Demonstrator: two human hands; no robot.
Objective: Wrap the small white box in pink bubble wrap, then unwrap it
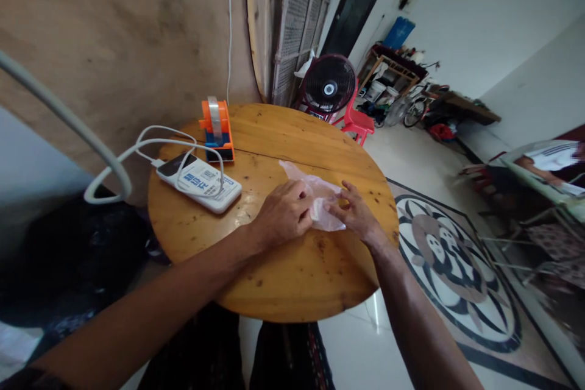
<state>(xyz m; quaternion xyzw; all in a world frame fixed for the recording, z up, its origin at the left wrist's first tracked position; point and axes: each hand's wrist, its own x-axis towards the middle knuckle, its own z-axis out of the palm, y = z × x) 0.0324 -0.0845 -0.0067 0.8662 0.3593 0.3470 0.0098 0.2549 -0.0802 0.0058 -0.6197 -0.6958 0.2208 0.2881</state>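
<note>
A thin, crumpled, pale pinkish plastic bag [326, 219] lies on the round wooden table [269, 274], between my two hands. My left hand [282, 212] is closed on the bag's left side, knuckles up, close to the tabletop. On the other side, my right hand [359, 214] touches the bag with its fingertips; the fingers are bent but apart. A whiter, bunched fold of plastic shows between the hands. Whether anything is inside the bag I cannot tell.
An orange tape dispenser [219, 134] and a white power bank [198, 183] with a looped white cable [150, 141] are at the table's left. Beyond stand a fan [329, 88] and a red chair [359, 119]. Another person [553, 158] sits at the far right.
</note>
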